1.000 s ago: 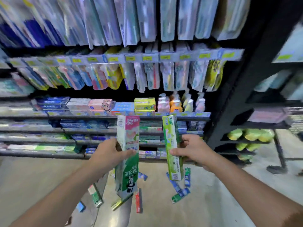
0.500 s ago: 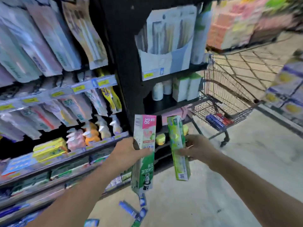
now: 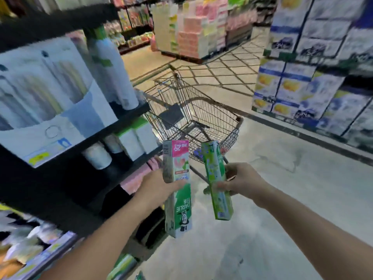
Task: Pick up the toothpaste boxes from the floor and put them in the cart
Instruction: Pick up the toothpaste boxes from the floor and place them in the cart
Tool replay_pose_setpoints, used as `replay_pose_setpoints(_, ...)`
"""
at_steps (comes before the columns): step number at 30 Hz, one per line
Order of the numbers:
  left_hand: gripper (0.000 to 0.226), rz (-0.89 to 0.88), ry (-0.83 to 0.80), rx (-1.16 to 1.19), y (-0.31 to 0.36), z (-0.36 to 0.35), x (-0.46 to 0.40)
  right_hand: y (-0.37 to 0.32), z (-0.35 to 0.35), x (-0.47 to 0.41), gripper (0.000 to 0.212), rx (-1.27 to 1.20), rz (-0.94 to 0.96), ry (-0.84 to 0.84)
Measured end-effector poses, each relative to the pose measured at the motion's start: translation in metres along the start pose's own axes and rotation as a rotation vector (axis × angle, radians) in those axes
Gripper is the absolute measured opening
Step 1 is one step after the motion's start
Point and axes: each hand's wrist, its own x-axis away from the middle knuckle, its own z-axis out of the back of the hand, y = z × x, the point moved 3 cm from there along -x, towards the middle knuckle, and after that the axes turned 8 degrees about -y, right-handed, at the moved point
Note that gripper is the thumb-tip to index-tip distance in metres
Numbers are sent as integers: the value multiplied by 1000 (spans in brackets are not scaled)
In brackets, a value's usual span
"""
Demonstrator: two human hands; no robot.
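Gripping a green-and-pink Darlie toothpaste box [image 3: 177, 188], the left hand [image 3: 159, 190] has its grip curled round the middle, thumb across the front, box upright. Over on the other side, the right hand [image 3: 242, 181] pinches a slimmer green toothpaste box [image 3: 217, 180], tilted slightly, fingers wrapped behind it. Both boxes sit side by side, apart, in front of the wire shopping cart [image 3: 201, 120], which stands on the floor [image 3: 282, 199] just beside the black shelf unit [image 3: 113, 126].
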Motion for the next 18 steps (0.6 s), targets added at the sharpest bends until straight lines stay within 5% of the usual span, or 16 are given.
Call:
replay_pose_setpoints(2, 46, 16, -37, -18, 12, -8, -34, 7, 22, -18, 35, -27, -18, 32)
replay_pose_setpoints(11, 19, -31, -98, -94, 70, -6, -202, -2, 108, -133, 41, -54, -124, 133)
replay_pose_setpoints(18, 23, -49, -164, -193, 124, -9, -325, -18, 172, -217, 37, -83, -179, 194)
